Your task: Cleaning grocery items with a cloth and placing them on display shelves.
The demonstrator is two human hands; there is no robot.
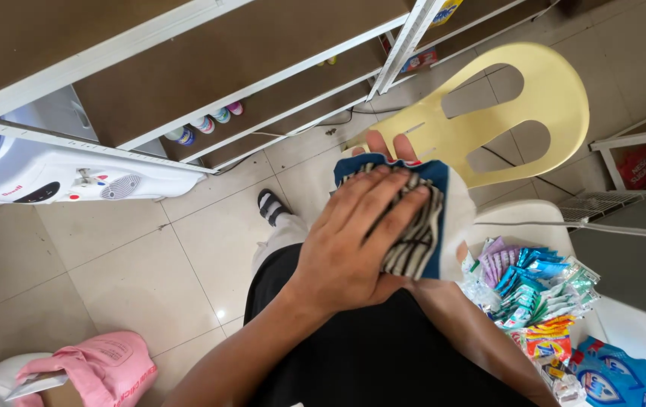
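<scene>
Striped grey-and-white fabric with a blue edge, a folded cloth [421, 226], is lying sandwiched between our palms in front of our lap, just in front of the pale yellow plastic chair [489, 113]. We are pressing our left hand [353, 241] flat on top of it, fingers spread and nearly straight, not curled into a grip. We are cupping our right hand [391, 147] underneath, mostly hidden, with only the fingertips showing past the far edge, so we cannot tell how far it is closing. We are judging the cloth to be soft, light and limp, likely to sag or unfold if pinched at one corner; supporting it flat seems safest. Bright sachets [541, 286] are lying heaped just right of it.
</scene>
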